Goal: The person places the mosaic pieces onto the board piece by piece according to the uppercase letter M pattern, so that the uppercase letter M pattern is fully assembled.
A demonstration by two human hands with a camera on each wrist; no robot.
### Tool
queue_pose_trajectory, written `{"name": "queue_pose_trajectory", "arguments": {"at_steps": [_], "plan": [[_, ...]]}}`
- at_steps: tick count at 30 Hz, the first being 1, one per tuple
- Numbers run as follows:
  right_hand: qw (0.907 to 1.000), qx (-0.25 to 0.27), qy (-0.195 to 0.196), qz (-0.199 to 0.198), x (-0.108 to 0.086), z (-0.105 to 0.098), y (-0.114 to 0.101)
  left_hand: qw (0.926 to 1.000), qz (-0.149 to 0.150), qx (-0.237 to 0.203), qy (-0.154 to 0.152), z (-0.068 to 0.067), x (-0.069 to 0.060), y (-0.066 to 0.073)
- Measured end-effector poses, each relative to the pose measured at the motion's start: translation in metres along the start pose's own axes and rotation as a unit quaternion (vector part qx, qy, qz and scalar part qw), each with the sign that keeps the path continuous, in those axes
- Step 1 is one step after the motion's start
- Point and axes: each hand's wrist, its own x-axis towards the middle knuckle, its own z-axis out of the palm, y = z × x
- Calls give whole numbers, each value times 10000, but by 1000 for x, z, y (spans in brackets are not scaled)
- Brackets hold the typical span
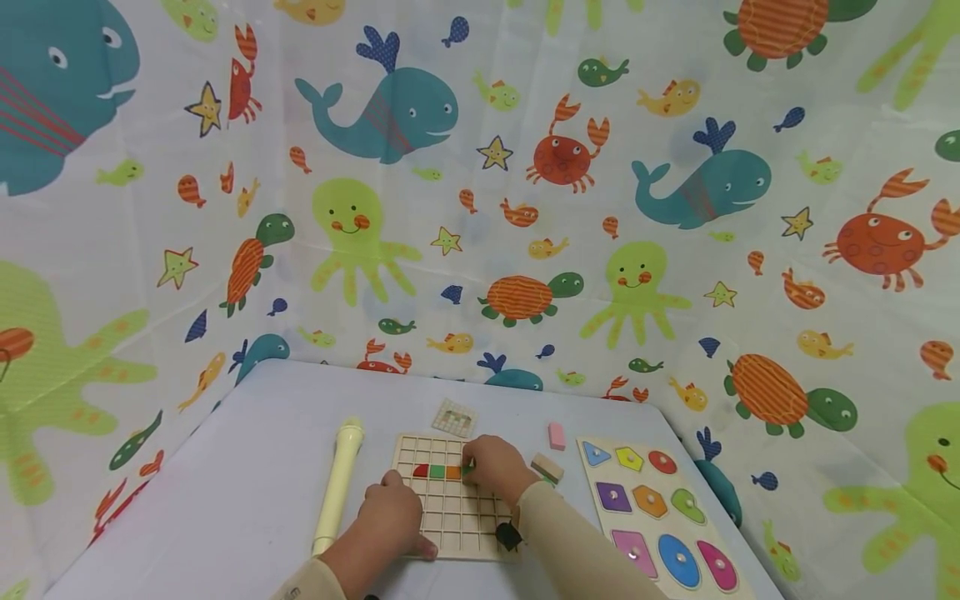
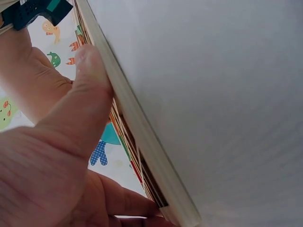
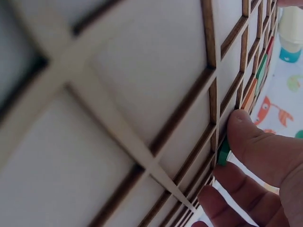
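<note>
A wooden grid board [image 1: 442,521] lies flat on the table. My left hand [image 1: 392,510] holds its near left corner, the thumb along the near edge and the fingers by the left side. My right hand [image 1: 497,467] pinches a small green piece [image 3: 223,153] between thumb and index finger at one of the board's upper cells. To its left, in the same row, sit a red piece [image 1: 422,471], a green tile [image 1: 437,472] and an orange tile [image 1: 453,472]. The right hand covers part of the board's right side.
A pale yellow stick with a rounded head [image 1: 339,483] lies left of the board. Behind the board is a small wooden card [image 1: 454,418]. To the right are a pink block [image 1: 556,436], a wooden block [image 1: 549,467] and a shape puzzle [image 1: 611,471] with knobbed pieces.
</note>
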Motion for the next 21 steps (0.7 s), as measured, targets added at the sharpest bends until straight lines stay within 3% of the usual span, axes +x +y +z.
{"name": "queue_pose_trajectory", "arguments": {"at_steps": [10,21], "plan": [[9996,212,-182,101,0,-4,-1,9998,-95,-164,-103,-1,0,1],[9999,101,-57,-61,-3,-3,0,9991,-190,-332,-179,3,5,2]]}}
